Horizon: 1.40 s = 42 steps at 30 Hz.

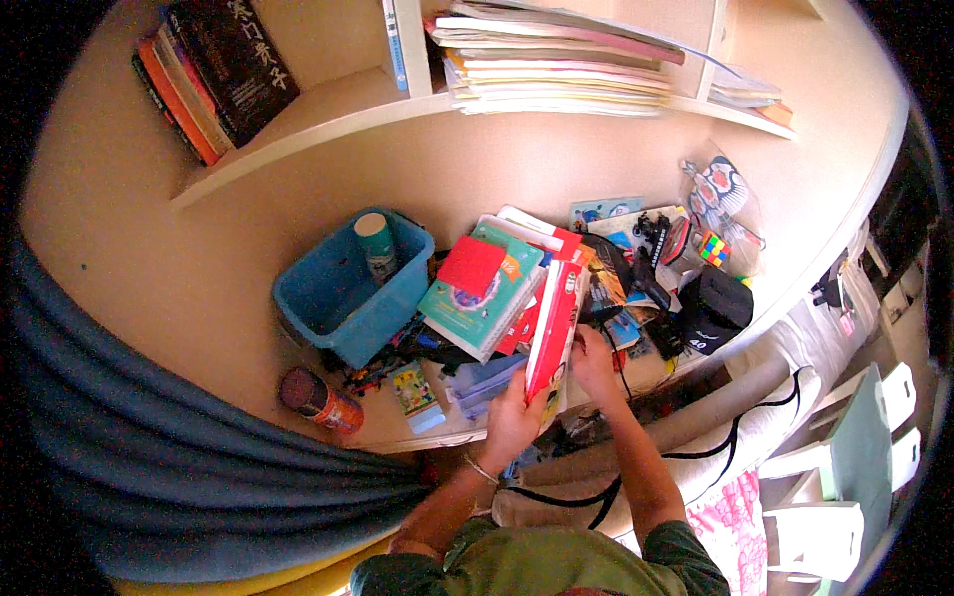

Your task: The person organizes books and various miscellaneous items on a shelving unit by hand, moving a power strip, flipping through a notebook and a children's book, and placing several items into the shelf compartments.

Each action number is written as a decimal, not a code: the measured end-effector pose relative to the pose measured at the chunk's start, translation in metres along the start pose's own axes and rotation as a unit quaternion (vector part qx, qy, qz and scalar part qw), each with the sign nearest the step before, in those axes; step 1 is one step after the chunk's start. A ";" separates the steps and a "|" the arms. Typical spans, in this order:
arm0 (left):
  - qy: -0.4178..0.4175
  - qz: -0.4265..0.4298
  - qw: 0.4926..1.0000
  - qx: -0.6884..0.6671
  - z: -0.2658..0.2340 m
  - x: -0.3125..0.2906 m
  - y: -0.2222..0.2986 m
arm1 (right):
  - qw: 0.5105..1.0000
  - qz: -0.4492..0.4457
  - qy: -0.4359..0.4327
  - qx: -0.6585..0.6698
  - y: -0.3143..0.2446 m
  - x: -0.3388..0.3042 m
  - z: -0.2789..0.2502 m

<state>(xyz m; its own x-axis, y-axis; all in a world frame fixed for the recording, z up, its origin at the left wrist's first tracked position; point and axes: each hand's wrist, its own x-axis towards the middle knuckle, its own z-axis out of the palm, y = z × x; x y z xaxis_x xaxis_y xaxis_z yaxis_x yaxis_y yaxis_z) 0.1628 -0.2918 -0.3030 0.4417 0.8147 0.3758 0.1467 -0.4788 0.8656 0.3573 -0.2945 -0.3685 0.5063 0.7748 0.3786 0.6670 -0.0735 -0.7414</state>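
Observation:
A long red and white box or thick book [554,328] is held tilted over the front of the cluttered desk. My left hand [514,417] is closed round its near lower end. My right hand [594,366] is closed at its right edge, with the fingertips partly hidden. Just behind it lies a stack topped by a green book [472,323], with a red square card [472,264] on it. Clear purplish plastic pouches [479,387] lie left of the box, beside a small colourful picture packet [414,389].
A blue bin [348,333] holds a green-capped can [376,243]. A dark-lidded jar [320,399] stands near the left front edge. To the right are a puzzle cube [714,249], a black cap [714,308] and loose items. A shelf [338,106] with books and papers [556,65] spans above.

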 end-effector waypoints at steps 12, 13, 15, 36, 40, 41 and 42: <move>-0.082 0.144 0.961 0.221 0.022 -0.034 0.016 | 0.915 0.171 -0.007 0.366 -0.105 -0.055 -0.060; -0.083 0.160 0.955 0.237 0.024 -0.038 0.016 | 0.893 0.239 -0.008 0.381 -0.105 -0.055 -0.062; -0.085 0.191 0.940 0.269 0.028 -0.044 0.017 | 0.876 0.231 0.034 0.422 -0.109 -0.058 -0.066; 0.044 -0.241 0.917 -0.314 0.011 -0.082 -0.003 | 0.773 0.184 0.112 0.597 -0.120 -0.096 -0.102; -0.047 -0.360 0.723 -0.587 -0.003 -0.071 -0.030 | 0.731 0.176 0.086 0.654 -0.104 -0.096 -0.101; -0.089 -0.358 0.713 -0.597 -0.004 -0.070 -0.025 | 0.718 0.172 0.080 0.670 -0.100 -0.096 -0.099; -0.098 -0.348 0.693 -0.624 -0.006 -0.068 -0.020 | 0.705 0.177 0.075 0.683 -0.098 -0.097 -0.098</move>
<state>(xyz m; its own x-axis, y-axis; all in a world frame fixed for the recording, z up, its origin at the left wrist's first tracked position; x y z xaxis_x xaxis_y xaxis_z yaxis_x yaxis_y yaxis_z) 0.1241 -0.3354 -0.3440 0.7776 0.5876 -0.2235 -0.4406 0.7630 0.4730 0.2962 -0.4245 -0.2777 0.6294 0.7770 0.0149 -0.6112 0.5068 -0.6079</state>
